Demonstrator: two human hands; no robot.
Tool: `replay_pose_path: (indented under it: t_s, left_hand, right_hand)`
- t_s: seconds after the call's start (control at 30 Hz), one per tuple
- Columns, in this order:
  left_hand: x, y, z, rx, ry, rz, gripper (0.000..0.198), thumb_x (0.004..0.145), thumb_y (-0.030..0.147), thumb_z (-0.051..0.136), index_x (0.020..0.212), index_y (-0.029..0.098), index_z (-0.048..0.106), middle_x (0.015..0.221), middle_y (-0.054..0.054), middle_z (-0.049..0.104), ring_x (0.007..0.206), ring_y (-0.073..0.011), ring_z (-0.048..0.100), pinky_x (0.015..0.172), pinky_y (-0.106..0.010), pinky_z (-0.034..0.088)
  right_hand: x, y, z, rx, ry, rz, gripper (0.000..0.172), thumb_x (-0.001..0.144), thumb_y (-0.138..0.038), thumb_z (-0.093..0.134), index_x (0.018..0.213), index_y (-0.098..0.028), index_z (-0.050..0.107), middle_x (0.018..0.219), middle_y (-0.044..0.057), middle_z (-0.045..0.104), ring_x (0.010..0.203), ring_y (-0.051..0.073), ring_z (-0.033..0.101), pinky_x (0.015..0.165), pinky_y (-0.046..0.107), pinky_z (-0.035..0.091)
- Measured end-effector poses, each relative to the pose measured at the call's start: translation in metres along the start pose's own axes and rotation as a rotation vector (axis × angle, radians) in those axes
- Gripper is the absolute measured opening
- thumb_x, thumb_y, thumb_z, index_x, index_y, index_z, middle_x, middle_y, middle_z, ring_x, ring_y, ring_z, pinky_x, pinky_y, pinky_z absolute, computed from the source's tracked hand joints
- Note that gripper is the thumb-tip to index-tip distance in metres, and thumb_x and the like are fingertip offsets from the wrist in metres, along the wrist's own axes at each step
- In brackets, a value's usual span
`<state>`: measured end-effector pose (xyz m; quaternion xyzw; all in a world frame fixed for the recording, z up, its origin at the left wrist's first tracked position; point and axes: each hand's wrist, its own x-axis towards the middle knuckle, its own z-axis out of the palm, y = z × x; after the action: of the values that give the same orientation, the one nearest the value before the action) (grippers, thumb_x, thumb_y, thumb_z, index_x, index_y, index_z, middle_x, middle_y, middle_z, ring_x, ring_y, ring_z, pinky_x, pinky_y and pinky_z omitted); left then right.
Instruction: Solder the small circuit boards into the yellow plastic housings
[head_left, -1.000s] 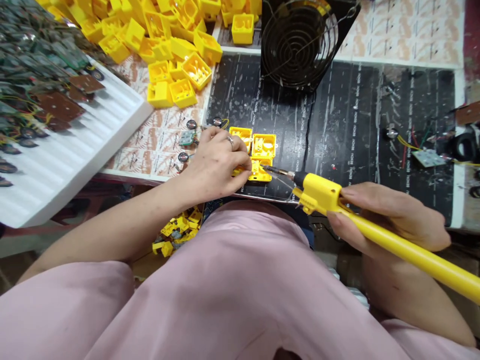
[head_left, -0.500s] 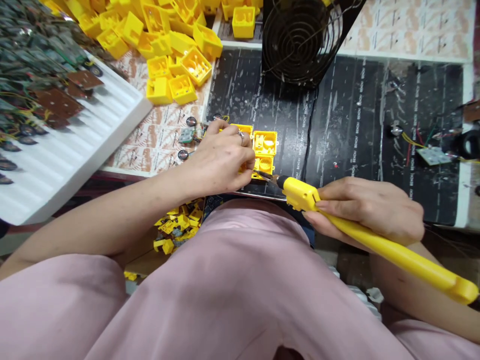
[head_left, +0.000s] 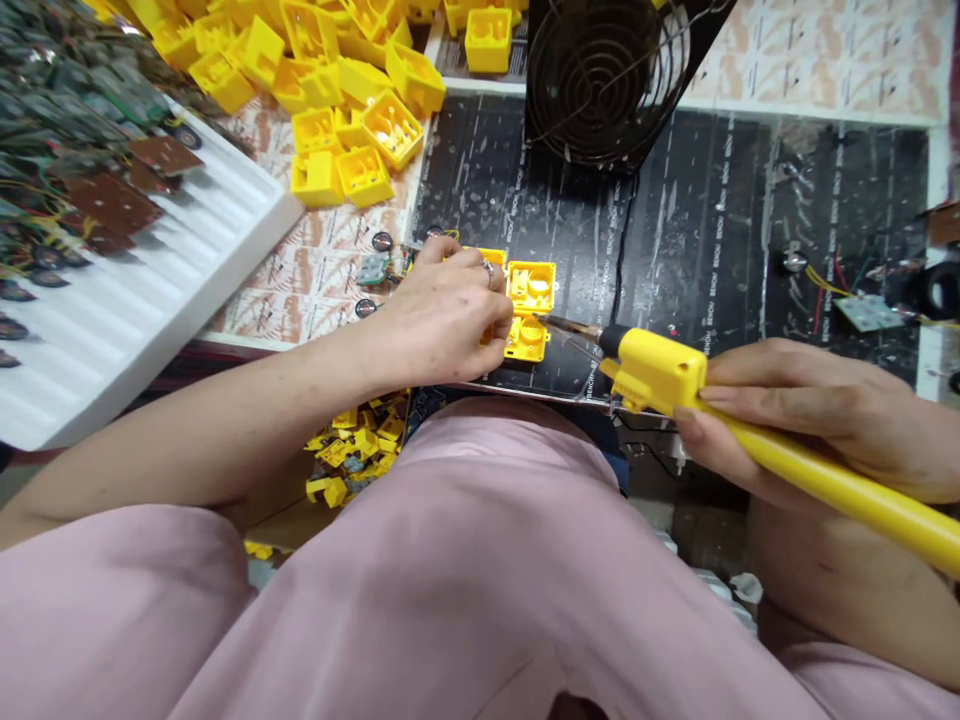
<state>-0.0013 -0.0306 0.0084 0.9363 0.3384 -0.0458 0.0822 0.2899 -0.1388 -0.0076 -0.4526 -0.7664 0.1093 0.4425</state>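
My right hand (head_left: 817, 410) grips the yellow handle of a soldering iron (head_left: 664, 370), its fingers closed behind the block at the front. The iron's dark tip points left and ends close to the small open yellow plastic cases (head_left: 531, 288), which lie side by side near the table's front edge. Over the left part of this group lies my left hand (head_left: 450, 315), a ring on one finger, with its fingers bent down onto the cases. It hides most of what is under it. Small round parts and a green circuit board (head_left: 373, 269) lie just left of that hand.
A black fan (head_left: 600, 90) stands at the back. Yellow cases (head_left: 364, 175) are heaped at back left, beside a white foam tray (head_left: 225, 245) loaded with circuit boards. A wired board (head_left: 866, 312) lies at right. Below the table edge sits a box of yellow pieces (head_left: 360, 450).
My right hand has drawn the soldering iron to the right, and its tip has moved from the lower case to the right edge of the cases. My left hand has stayed nearly still.
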Motion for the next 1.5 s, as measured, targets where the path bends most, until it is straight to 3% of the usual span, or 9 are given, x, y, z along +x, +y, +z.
replay_pose_path:
  t_s: [0.1, 0.23, 0.37, 0.57, 0.67, 0.9, 1.07, 1.33, 1.5]
  left_hand:
    - [0.0, 0.0, 0.0, 0.006, 0.013, 0.005, 0.03, 0.099, 0.028, 0.054, 0.08, 0.02, 0.076, 0.087, -0.007, 0.074, 0.102, -0.0277, 0.068, 0.11, -0.055, 0.05]
    - [0.0, 0.002, 0.002, 0.016, 0.001, -0.007, 0.028, 0.098, 0.03, 0.056, 0.08, 0.021, 0.076, 0.086, -0.007, 0.073, 0.103, -0.029, 0.069, 0.11, -0.056, 0.051]
    - [-0.005, -0.002, -0.004, -0.036, -0.012, -0.039, 0.029, 0.099, 0.036, 0.056, 0.089, 0.023, 0.08, 0.098, -0.007, 0.078, 0.109, -0.0307, 0.07, 0.114, -0.058, 0.049]
    - [-0.002, -0.025, -0.023, -0.172, 0.175, -0.223, 0.043, 0.103, 0.045, 0.051, 0.116, 0.023, 0.085, 0.126, -0.009, 0.08, 0.113, -0.0294, 0.071, 0.11, -0.05, 0.053]
    - [0.014, -0.034, -0.016, -0.145, 0.144, -0.275, 0.041, 0.101, 0.046, 0.055, 0.116, 0.023, 0.084, 0.129, -0.01, 0.08, 0.121, -0.033, 0.07, 0.113, -0.053, 0.052]
    - [0.021, -0.032, -0.001, -0.163, 0.079, -0.245, 0.032, 0.102, 0.038, 0.054, 0.107, 0.026, 0.083, 0.111, -0.007, 0.085, 0.117, -0.0311, 0.073, 0.12, -0.057, 0.046]
    - [0.018, -0.028, -0.001, -0.134, 0.112, -0.165, 0.03, 0.101, 0.037, 0.054, 0.103, 0.027, 0.083, 0.098, -0.003, 0.084, 0.104, -0.0261, 0.073, 0.118, -0.054, 0.044]
    - [0.028, -0.024, -0.001, -0.066, -0.016, -0.185, 0.033, 0.097, 0.036, 0.053, 0.094, 0.023, 0.083, 0.089, -0.003, 0.078, 0.101, -0.0263, 0.072, 0.114, -0.052, 0.043]
    - [0.028, -0.024, 0.0, -0.063, 0.014, -0.153, 0.033, 0.095, 0.036, 0.052, 0.093, 0.023, 0.082, 0.088, -0.003, 0.078, 0.101, -0.026, 0.071, 0.114, -0.051, 0.043]
  right_hand:
    - [0.001, 0.005, 0.005, 0.04, 0.053, -0.117, 0.011, 0.105, -0.038, 0.078, 0.111, -0.029, 0.079, 0.081, -0.001, 0.081, 0.066, 0.014, 0.078, 0.052, 0.023, 0.062]
    - [-0.003, 0.009, 0.004, -0.091, 0.067, -0.101, 0.055, 0.102, -0.031, 0.081, 0.154, -0.037, 0.065, 0.105, 0.0, 0.088, 0.08, 0.018, 0.084, 0.067, 0.027, 0.07]
    - [-0.01, 0.005, 0.0, -0.061, 0.017, -0.017, 0.064, 0.101, -0.03, 0.082, 0.16, -0.043, 0.059, 0.116, -0.001, 0.087, 0.087, 0.018, 0.085, 0.075, 0.029, 0.071]
    - [-0.014, 0.002, 0.003, -0.027, 0.129, 0.034, 0.069, 0.092, -0.023, 0.091, 0.153, -0.044, 0.067, 0.113, -0.003, 0.087, 0.082, 0.018, 0.084, 0.075, 0.03, 0.071]
    - [-0.014, 0.006, 0.009, -0.042, 0.165, 0.052, 0.066, 0.093, -0.026, 0.09, 0.152, -0.044, 0.067, 0.113, -0.003, 0.087, 0.08, 0.019, 0.084, 0.071, 0.03, 0.07]
    - [-0.019, 0.019, 0.011, -0.087, 0.2, 0.054, 0.059, 0.097, -0.033, 0.085, 0.152, -0.045, 0.067, 0.115, -0.002, 0.086, 0.077, 0.018, 0.082, 0.056, 0.029, 0.061]
    - [-0.011, 0.017, 0.011, -0.046, 0.17, 0.078, 0.058, 0.094, -0.031, 0.09, 0.148, -0.043, 0.071, 0.116, -0.003, 0.086, 0.08, 0.019, 0.083, 0.067, 0.03, 0.068]
    - [0.018, 0.026, 0.016, 0.115, 0.056, -0.019, 0.015, 0.089, -0.035, 0.093, 0.097, -0.032, 0.081, 0.083, -0.003, 0.084, 0.065, 0.019, 0.08, 0.055, 0.029, 0.066]
    - [0.026, 0.032, 0.021, 0.112, -0.063, 0.041, 0.027, 0.093, -0.043, 0.087, 0.074, -0.031, 0.072, 0.069, -0.003, 0.079, 0.057, 0.019, 0.076, 0.055, 0.031, 0.068]
